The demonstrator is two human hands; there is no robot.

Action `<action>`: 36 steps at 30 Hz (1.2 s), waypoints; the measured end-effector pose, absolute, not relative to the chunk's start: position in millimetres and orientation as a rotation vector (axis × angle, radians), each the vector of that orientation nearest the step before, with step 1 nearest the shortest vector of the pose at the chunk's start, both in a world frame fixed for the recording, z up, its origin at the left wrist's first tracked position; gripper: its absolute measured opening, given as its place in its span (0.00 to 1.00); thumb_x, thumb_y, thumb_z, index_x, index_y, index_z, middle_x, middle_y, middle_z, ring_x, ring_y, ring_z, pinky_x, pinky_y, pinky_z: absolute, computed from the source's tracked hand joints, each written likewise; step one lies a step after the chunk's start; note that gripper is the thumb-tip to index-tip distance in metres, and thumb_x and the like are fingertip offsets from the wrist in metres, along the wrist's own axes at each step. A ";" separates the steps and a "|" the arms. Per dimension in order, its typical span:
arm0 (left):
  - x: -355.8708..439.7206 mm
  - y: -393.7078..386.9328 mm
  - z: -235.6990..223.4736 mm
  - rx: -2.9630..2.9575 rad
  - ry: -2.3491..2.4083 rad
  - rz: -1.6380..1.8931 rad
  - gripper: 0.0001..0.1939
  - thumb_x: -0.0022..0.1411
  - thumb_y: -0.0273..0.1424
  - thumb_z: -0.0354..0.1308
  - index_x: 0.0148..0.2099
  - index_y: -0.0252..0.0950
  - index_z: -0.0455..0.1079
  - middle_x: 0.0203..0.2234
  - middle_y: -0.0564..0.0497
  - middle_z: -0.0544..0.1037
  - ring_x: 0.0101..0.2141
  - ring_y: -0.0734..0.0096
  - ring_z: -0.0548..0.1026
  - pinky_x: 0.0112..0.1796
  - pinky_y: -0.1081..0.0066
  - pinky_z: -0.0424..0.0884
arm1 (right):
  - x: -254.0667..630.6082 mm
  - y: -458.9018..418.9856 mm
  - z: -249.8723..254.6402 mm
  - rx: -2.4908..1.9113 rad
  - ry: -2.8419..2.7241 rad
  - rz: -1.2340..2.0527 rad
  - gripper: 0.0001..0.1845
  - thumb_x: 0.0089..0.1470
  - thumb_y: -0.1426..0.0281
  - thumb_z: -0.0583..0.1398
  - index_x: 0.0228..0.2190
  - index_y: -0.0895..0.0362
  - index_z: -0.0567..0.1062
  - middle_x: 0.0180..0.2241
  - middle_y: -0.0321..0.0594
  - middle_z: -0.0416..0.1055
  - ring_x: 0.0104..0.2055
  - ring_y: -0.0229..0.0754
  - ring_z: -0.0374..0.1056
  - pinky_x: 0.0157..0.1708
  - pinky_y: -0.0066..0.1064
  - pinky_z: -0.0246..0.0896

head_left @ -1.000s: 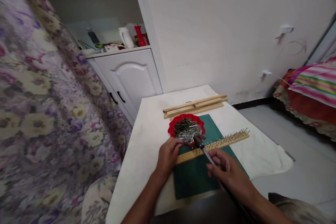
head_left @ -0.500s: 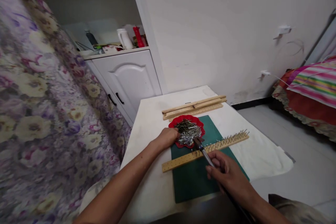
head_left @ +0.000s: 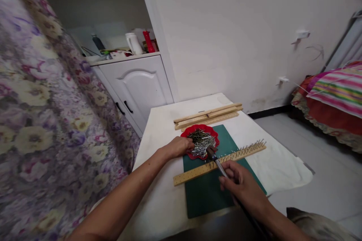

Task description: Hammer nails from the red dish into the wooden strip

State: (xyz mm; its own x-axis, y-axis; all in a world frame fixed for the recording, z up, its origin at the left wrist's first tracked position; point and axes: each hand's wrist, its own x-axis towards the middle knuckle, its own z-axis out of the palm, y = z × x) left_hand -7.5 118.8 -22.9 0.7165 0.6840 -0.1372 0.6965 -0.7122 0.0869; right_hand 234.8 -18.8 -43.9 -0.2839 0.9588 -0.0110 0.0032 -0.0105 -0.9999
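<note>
At the left side of a scalloped red bowl (head_left: pixel 185 132), my left hand (head_left: pixel 181 146) has its fingers curled over the rim, their tips at the heap of loose nails (head_left: pixel 203 141). Whether a nail is between those fingertips is hidden. My right hand (head_left: pixel 240 180) grips a hammer (head_left: pixel 219 166) by its handle, the head hovering by the bowl's lower right edge. Below runs a wooden strip (head_left: pixel 195 172) with rows of holes. Nails (head_left: pixel 246 150) stand up along its middle and right part, while holes show at its left end.
Under the strip and bowl lies a green mat (head_left: pixel 200 199) on a white-covered table (head_left: pixel 161 128). Several wooden strips (head_left: pixel 207 116) are stacked toward the back. A floral curtain (head_left: pixel 56 139) hangs at left, beside a white cabinet (head_left: pixel 141 86). A bed (head_left: pixel 333 98) stands at far right.
My left hand has shifted slightly, its fingertips reaching a little further over the bowl's rim. The right hand and hammer stay almost where they were; the whole view has moved slightly.
</note>
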 end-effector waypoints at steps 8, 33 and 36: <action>0.5 79.5 -3.1 2.797 1.179 0.067 0.07 0.61 0.27 0.45 0.33 0.38 0.64 0.29 0.53 0.71 0.29 0.73 0.67 0.30 0.76 0.58 | 221.9 -7.3 -53.7 -1.048 -1.314 1.404 0.08 0.49 0.68 0.59 0.33 0.55 0.65 0.21 0.28 0.66 0.15 0.30 0.53 0.10 0.19 0.49; 65.8 -5.6 -68.9 0.856 0.879 1.338 0.08 0.47 0.30 0.62 0.29 0.33 0.68 0.21 0.52 0.75 0.21 0.78 0.69 0.26 0.76 0.64 | 202.0 2.3 -47.1 -0.857 -1.134 1.550 0.18 0.42 0.61 0.65 0.31 0.57 0.67 0.20 0.32 0.70 0.19 0.37 0.66 0.10 0.20 0.53; 60.0 -5.4 -65.3 0.947 0.945 1.375 0.07 0.50 0.31 0.60 0.31 0.34 0.68 0.21 0.54 0.74 0.23 0.77 0.70 0.28 0.75 0.65 | 204.6 1.4 -49.5 -0.910 -1.167 1.492 0.15 0.44 0.61 0.63 0.31 0.57 0.66 0.21 0.32 0.69 0.18 0.34 0.62 0.09 0.20 0.51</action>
State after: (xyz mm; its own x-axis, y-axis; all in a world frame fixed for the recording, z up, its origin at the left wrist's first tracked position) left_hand 60.0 -5.4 -65.3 -0.0137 0.9998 0.0112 -0.3479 -0.0152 0.9374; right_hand 204.6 1.4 -49.5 -0.2237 0.9745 0.0162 -0.2499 -0.0413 -0.9674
